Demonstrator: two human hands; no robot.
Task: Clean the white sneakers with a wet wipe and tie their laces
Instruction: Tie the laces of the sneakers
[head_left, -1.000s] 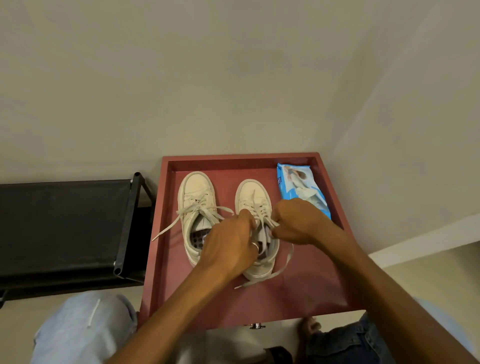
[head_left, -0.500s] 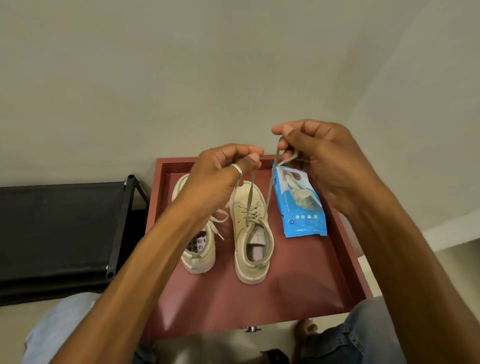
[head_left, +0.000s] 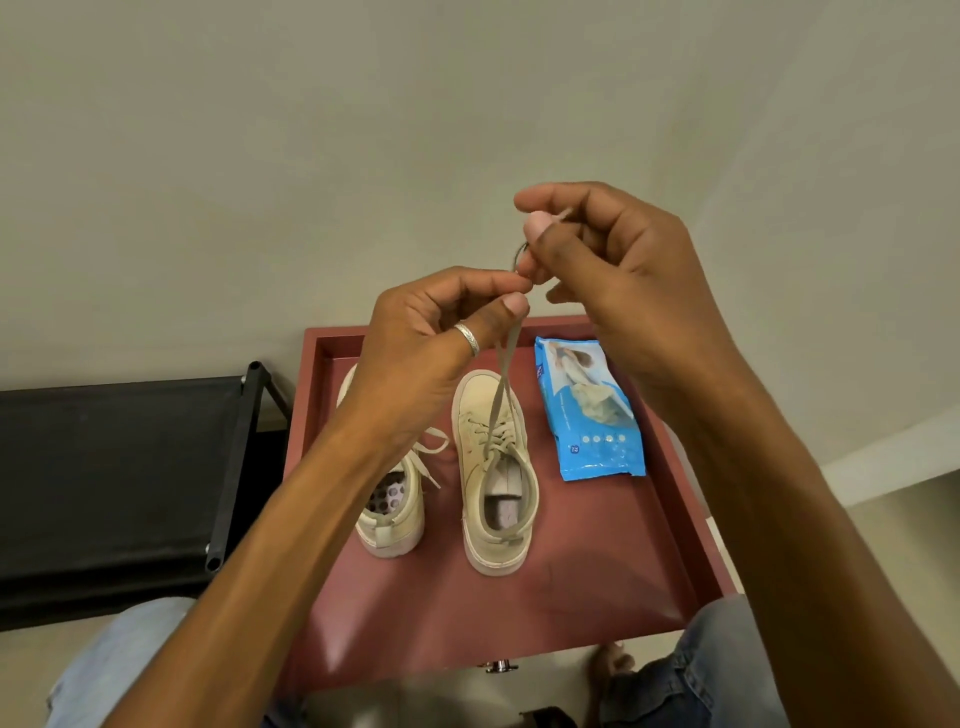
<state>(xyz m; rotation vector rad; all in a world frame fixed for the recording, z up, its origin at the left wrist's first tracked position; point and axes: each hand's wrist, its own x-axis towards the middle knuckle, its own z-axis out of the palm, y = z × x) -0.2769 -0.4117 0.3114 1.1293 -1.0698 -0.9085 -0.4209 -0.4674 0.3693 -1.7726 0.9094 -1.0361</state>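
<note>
White sneaker (head_left: 496, 483) on red tray (head_left: 597, 571), laces (head_left: 503, 382) drawn up taut. My left hand (head_left: 431, 343) pinches one end, right hand (head_left: 618, 270) other. Risk I see: pinch slips, lace falls slack; overpull tips shoe.

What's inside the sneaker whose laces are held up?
Inside the sneaker, only a pale insole shows at the heel end. Further forward, the tongue and the crossed laces cover the interior, so what is there cannot be seen.
</note>
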